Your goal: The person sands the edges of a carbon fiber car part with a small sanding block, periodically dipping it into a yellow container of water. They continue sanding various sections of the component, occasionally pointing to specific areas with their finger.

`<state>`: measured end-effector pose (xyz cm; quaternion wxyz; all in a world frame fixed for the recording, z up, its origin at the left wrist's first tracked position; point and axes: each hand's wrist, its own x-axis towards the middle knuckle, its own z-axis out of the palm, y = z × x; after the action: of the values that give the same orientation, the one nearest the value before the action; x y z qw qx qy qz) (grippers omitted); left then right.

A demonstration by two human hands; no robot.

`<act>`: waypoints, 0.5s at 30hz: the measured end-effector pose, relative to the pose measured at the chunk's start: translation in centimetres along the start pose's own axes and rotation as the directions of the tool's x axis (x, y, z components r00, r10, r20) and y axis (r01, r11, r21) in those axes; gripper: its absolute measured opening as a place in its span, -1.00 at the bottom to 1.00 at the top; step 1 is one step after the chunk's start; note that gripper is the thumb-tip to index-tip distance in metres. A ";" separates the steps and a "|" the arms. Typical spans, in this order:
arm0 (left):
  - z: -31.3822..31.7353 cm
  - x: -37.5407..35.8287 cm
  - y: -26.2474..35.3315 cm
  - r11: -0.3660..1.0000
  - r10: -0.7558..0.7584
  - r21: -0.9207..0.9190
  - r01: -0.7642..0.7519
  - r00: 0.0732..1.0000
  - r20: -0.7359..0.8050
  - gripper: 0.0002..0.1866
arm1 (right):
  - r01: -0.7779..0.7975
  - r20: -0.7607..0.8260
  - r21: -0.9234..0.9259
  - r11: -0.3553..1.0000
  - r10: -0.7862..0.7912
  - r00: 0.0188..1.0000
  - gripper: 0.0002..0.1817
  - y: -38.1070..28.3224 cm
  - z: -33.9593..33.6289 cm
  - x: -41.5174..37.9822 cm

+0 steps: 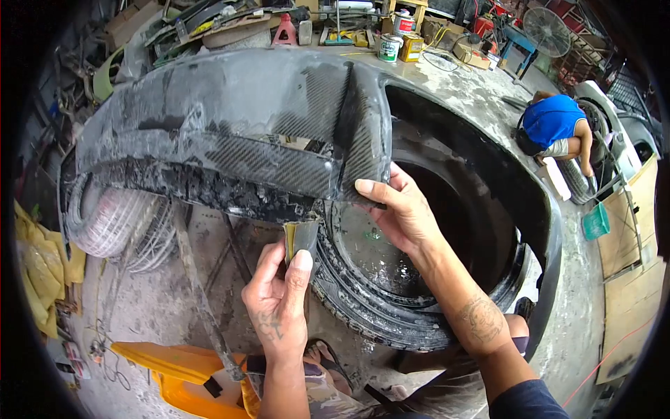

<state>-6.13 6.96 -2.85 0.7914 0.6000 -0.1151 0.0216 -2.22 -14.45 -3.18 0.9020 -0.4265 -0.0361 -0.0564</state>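
My left hand (280, 297) pinches a folded piece of sandpaper (302, 236), grey outside with a yellowish inner face, between thumb and fingers. The sandpaper is upright, right at the lower edge of a dark car body panel (237, 87). Woven carbon fibre shows on parts of this panel, and grey dust covers much of it. My right hand (405, 213) grips the panel's lower corner, thumb on the front face and fingers behind. A wide arch of the panel curves round to the right. Below it lies a wet, dusty tyre (391, 332).
A person in a blue top (553, 120) crouches at the right beside a wheel and a teal bucket (595, 222). Paint cans (389, 47) and a fan (546, 32) stand at the back. Orange panels (174, 366) lie low on the left, near a wrapped coil (129, 227).
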 end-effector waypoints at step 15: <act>0.1 0.4 -0.8 0.999 -0.043 0.024 0.044 0.998 -0.034 -0.60 | -0.048 0.041 0.035 0.998 0.047 0.998 -0.62 0.5 -1.5 0.2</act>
<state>-5.62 6.58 -3.48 0.7860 0.6117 -0.0885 0.0158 -1.98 -15.37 -4.48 0.9097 -0.4121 -0.0450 -0.0259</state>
